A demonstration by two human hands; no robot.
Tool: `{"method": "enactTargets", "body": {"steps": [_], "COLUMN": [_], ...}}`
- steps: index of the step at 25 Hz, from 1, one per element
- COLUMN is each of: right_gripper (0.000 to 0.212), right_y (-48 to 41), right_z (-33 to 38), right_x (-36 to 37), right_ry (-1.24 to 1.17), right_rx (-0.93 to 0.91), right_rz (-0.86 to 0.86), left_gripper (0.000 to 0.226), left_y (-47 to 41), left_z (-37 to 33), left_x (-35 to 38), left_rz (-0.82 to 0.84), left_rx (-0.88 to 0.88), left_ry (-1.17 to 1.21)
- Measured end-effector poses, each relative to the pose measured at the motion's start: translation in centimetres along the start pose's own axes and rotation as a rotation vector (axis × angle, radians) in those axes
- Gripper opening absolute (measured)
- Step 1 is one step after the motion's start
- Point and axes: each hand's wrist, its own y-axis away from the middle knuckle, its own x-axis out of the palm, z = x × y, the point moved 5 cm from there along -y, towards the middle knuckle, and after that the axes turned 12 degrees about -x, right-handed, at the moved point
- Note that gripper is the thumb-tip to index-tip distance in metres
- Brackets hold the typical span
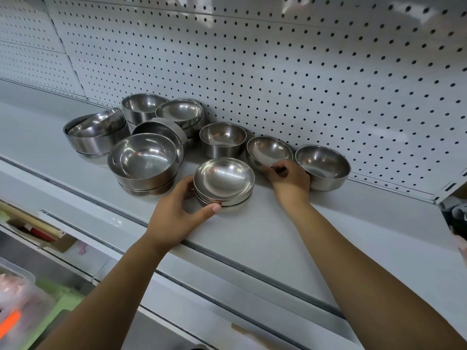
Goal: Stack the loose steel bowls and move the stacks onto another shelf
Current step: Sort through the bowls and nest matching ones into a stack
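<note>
Several steel bowls stand on a white shelf (265,231) against a pegboard. My left hand (177,213) grips a short stack of small bowls (223,181) near the shelf's middle, thumb at its front and fingers round its left side. My right hand (288,179) pinches the near rim of a tilted small bowl (269,150) just right of that stack. A single bowl (322,165) sits to the right of my right hand, and another single bowl (223,138) stands behind the stack. Left of these are taller stacks (145,162) and a stack with a tilted top bowl (97,133).
The pegboard back wall (303,72) rises right behind the bowls. More stacked bowls (161,111) crowd the back left. The shelf's front lip (227,258) runs diagonally below my wrists. Lower shelves at the bottom left hold plastic containers (22,299) and boxes.
</note>
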Motion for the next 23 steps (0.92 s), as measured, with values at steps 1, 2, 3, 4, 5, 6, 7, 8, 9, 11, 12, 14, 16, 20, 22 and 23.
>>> {"method": "enactTargets", "body": {"steps": [1,2,3,4,5,6,7,8,9,11,12,14,16,20,22,23], "right_gripper": [0.023,0.023,0.022,0.022,0.020,0.019,0.018,0.017,0.017,0.015,0.015,0.013,0.012,0.012,0.013,0.014], "right_y": [0.0,0.1,0.1,0.1,0.1,0.1,0.2,0.3,0.4,1.0,1.5,2.5,3.8,6.0,6.7,7.0], "right_z": [0.0,0.1,0.3,0.5,0.9,1.4,2.2,3.1,4.0,6.0,7.0,8.6,9.6,9.7,9.5,9.3], "right_x": [-0.2,-0.4,-0.7,-1.0,-1.3,-1.7,-2.2,-2.7,-3.1,-3.6,-3.7,-3.4,-2.8,-1.2,-0.8,-0.7], "right_ry": [-0.003,-0.008,-0.021,-0.047,-0.095,-0.159,-0.218,-0.256,-0.276,-0.313,-0.337,-0.361,-0.357,-0.310,-0.276,-0.269], "right_rx": [-0.008,-0.020,-0.033,-0.046,-0.056,-0.070,-0.091,-0.118,-0.146,-0.192,-0.212,-0.258,-0.306,-0.320,-0.313,-0.309], "right_rz": [-0.003,-0.011,-0.017,-0.020,-0.024,-0.028,-0.036,-0.044,-0.049,-0.047,-0.035,0.017,0.115,0.256,0.251,0.247], "left_gripper": [0.085,0.085,0.085,0.084,0.083,0.082,0.081,0.081,0.080,0.078,0.077,0.076,0.075,0.072,0.068,0.067], "left_y": [0.0,0.1,0.1,0.0,0.0,0.0,0.0,-0.1,-0.1,-0.2,-0.2,-0.2,-0.1,0.4,0.5,0.5], "left_z": [0.0,0.0,-0.1,-0.1,-0.1,-0.1,-0.1,-0.1,0.0,0.2,0.3,0.4,0.3,0.2,0.2,0.2], "left_x": [0.0,0.0,-0.1,-0.1,0.0,0.0,0.0,0.0,0.0,0.1,0.0,0.1,0.1,-0.2,-0.3,-0.3], "left_rz": [-0.001,-0.003,-0.004,-0.003,-0.002,-0.002,0.001,0.004,0.009,0.013,0.014,0.020,0.020,-0.052,-0.074,-0.077], "left_rx": [0.000,0.002,0.003,0.004,0.003,0.004,0.006,0.011,0.016,0.022,0.022,0.028,0.034,0.046,0.043,0.038], "left_ry": [0.003,0.005,0.005,0.003,0.002,0.000,-0.001,0.000,0.005,0.020,0.025,0.027,0.038,0.030,0.029,0.028]}}
